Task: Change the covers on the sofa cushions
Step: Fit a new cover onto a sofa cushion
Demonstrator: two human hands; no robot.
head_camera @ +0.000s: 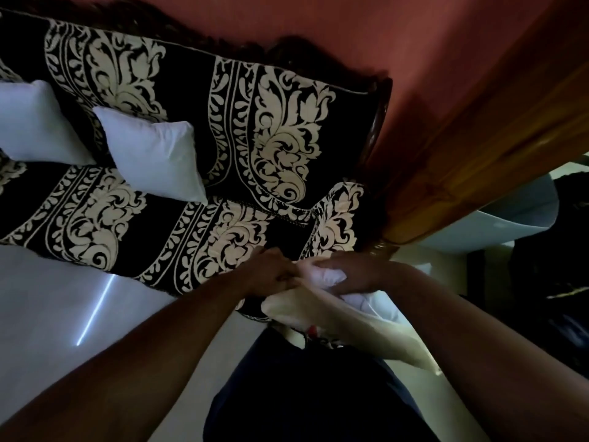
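A white cushion [331,277], half inside a cream cover [350,323], sits under the right hand [357,275], which grips it. Just beside, the left hand [271,275] pinches the cover's edge.

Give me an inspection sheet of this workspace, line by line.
Surface: sofa in black and cream floral fabric.
Job's things: two bare white cushions lean on the backrest; a third cushion is in hand with a cream cover.
Clutter: nothing seen.
Grippers: left hand pinches the cover edge; right hand grips the cushion.
Cables: nothing seen.
Surroundings: red wall, wooden frame, pale floor.
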